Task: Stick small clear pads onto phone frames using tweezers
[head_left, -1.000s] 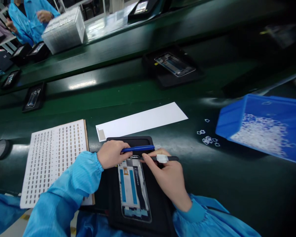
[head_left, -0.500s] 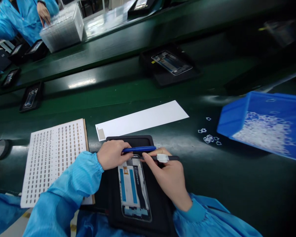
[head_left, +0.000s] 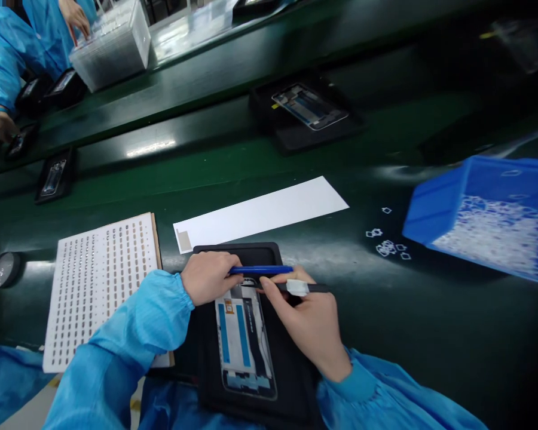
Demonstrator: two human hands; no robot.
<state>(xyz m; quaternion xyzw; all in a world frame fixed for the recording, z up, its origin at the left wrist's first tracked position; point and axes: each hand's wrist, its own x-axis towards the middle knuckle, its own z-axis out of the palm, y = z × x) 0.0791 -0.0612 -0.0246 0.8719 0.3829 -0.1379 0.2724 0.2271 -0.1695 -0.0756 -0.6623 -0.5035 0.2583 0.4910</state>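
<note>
A partly assembled phone point(head_left: 240, 343) with blue strips lies in a black tray point(head_left: 291, 382) directly before me. My left hand point(head_left: 210, 276) is closed at the phone's top end, gripping one end of a blue pen-like stick point(head_left: 262, 270). The stick points right, its far end close to my right fingers. Dark tweezers point(head_left: 316, 288) wrapped with white tape are pinched in my right hand point(head_left: 311, 316). Their tips reach the phone's top edge, beside my left fingers. Whatever lies between the tips is too small to make out.
A white sheet point(head_left: 260, 215) lies beyond the tray. At left are a board of small parts point(head_left: 103, 286) and a round dish point(head_left: 3, 270). A blue bin point(head_left: 434, 203) holds white frames at right, several loose beside it. Another phone tray point(head_left: 287, 140) sits farther back; a co-worker's hand point(head_left: 74, 17) touches a clear box.
My view has shifted slightly, and both hands keep nearly the same pose at the phone's top. A co-worker's other hand has come down to a tray at far left.
</note>
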